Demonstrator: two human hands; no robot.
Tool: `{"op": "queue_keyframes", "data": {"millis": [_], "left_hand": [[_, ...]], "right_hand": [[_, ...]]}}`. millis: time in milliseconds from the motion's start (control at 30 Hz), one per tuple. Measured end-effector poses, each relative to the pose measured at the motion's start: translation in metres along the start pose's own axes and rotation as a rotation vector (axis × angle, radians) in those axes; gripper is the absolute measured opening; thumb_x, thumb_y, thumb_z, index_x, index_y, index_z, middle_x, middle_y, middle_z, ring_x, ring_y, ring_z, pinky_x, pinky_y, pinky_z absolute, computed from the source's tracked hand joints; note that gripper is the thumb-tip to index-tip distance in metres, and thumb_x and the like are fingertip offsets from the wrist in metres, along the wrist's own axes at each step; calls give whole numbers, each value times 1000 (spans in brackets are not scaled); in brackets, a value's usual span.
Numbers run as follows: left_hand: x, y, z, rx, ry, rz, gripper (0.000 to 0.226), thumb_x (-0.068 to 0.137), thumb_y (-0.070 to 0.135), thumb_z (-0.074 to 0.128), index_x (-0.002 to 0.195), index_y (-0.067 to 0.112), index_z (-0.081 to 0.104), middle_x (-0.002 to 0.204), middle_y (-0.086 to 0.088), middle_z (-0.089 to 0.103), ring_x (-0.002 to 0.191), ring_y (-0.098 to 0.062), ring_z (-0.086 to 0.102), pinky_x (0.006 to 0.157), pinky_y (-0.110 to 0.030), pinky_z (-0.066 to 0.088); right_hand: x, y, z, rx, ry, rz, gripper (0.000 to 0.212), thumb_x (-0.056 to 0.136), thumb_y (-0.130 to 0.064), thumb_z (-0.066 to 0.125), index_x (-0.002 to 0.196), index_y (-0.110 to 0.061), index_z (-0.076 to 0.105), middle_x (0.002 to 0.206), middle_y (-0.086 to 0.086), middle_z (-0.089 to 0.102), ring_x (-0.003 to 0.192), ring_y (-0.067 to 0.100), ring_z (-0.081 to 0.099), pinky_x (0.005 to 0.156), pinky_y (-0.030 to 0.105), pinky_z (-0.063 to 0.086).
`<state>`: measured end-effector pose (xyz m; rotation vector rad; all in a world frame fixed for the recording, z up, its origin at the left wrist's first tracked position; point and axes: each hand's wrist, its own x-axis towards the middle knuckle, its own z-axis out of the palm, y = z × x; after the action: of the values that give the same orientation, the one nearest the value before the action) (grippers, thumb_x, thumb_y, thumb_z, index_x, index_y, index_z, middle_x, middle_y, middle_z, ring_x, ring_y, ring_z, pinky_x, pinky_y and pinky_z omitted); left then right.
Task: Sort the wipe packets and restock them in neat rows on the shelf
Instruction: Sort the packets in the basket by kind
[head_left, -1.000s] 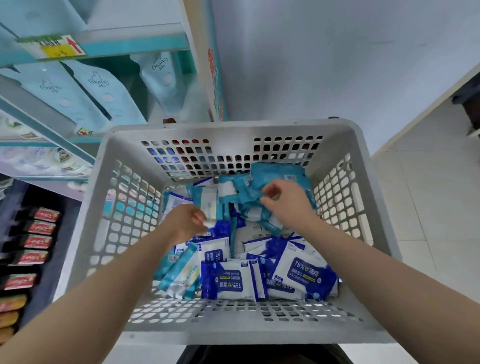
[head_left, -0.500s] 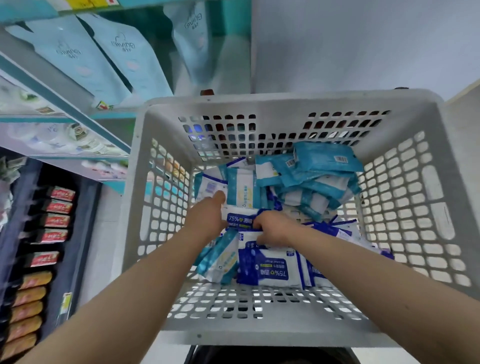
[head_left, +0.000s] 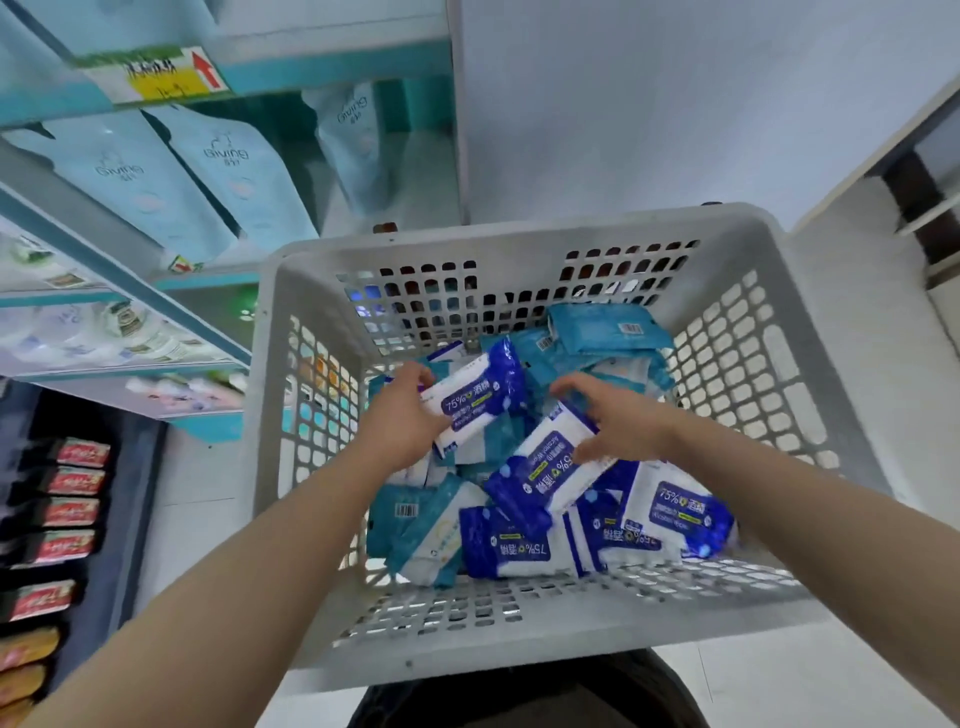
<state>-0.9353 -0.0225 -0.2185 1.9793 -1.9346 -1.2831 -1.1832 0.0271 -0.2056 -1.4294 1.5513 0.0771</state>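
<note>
In the white perforated plastic basket (head_left: 769, 374), the left hand (head_left: 400, 423) grips a dark-blue-and-white plastic wipe packet (head_left: 480, 400) toward 11 o'clock. The right hand (head_left: 621, 421) clasps a second blue-and-white packet (head_left: 545, 470) at centre. Teal wipe packets (head_left: 602, 327) are heaped at 1 o'clock.

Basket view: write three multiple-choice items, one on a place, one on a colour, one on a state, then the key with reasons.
1. On which side of the basket is the shelf?
A. left
B. right
C. underneath

2. The packet in the left hand is:
A. red
B. dark blue and white
C. green

3. The left hand's grip is:
A. open and idle
B. resting on the basket rim
C. closed round the packet

Key:
1 A, the shelf edges fill the left of the view.
2 B, it has a white face with a dark blue label and end.
3 C, the fingers curl over the packet's end, above the pile.
</note>
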Motion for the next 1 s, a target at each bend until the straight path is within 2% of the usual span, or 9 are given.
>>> {"op": "queue_keyframes", "data": {"millis": [67, 167, 267, 400, 500, 600, 833, 900, 1000], "left_hand": [[-7, 3, 4, -96, -181, -51, 31, 87, 10, 68, 107, 20, 47, 90, 1, 60, 80, -23, 66, 68, -40, 59], [-15, -2, 20, -133, -439, -135, 25, 89, 4, 64, 108, 15, 51, 102, -10, 66, 91, -27, 68, 80, -44, 59], [-19, -3, 34, -176, -567, -202, 26, 91, 5, 61, 114, 12, 53, 108, -14, 69, 95, -27, 69, 85, -42, 58], [-17, -2, 36, -270, -643, -230, 27, 92, 6, 60, 118, 11, 54, 111, -11, 70, 101, -25, 69, 89, -38, 57], [-18, 1, 43, -144, -740, -199, 28, 92, 8, 61, 118, 12, 56, 114, -11, 69, 103, -26, 68, 91, -38, 56], [-19, 16, 63, -72, -712, -146, 27, 88, 6, 67, 113, 13, 60, 116, -14, 66, 97, -27, 69, 84, -38, 59], [-21, 35, 86, 112, -577, -12, 42, 72, 26, 84, 104, 20, 58, 89, -4, 64, 65, -14, 63, 61, -28, 57], [-15, 25, 68, 139, -464, -6, 35, 74, 35, 81, 99, 19, 63, 93, 0, 65, 72, -11, 61, 64, -25, 52], [-10, -6, 35, 152, -225, -82, 23, 81, 29, 76, 95, 13, 67, 96, -5, 69, 82, -18, 65, 75, -30, 54]], "right_hand": [[-5, 9, 7, -105, -88, 12, 61, 77, -14, 76, 127, -32, 46, 119, -5, 51, 100, 21, 57, 81, 35, 52], [-8, 14, 8, -231, -140, 1, 33, 82, -18, 72, 115, -22, 65, 95, -15, 55, 92, 14, 56, 75, 24, 45], [-7, 18, 1, -280, -194, -7, 18, 80, -16, 74, 98, -13, 75, 86, -9, 65, 85, 11, 61, 78, 22, 49], [-2, 26, -8, -301, -180, 3, 12, 77, -13, 76, 87, -17, 70, 92, -2, 68, 88, 17, 63, 80, 30, 54], [3, 31, -17, -189, -130, -21, 25, 76, -16, 78, 92, -23, 61, 94, -8, 62, 89, 15, 60, 67, 20, 48], [3, 33, -18, -128, -245, -68, 39, 78, -23, 78, 114, -20, 65, 112, -6, 66, 95, 9, 61, 83, 25, 51], [3, 34, -10, -281, -285, -72, 21, 82, -21, 74, 102, -18, 75, 104, -4, 72, 92, 10, 63, 85, 26, 51], [8, 27, -9, -219, -226, -77, 22, 83, -22, 73, 105, -18, 73, 108, -5, 71, 94, 9, 62, 84, 24, 50], [20, 10, 1, -131, -121, -103, 30, 87, -21, 70, 116, -16, 68, 117, -3, 67, 101, 11, 61, 89, 22, 47]]}}
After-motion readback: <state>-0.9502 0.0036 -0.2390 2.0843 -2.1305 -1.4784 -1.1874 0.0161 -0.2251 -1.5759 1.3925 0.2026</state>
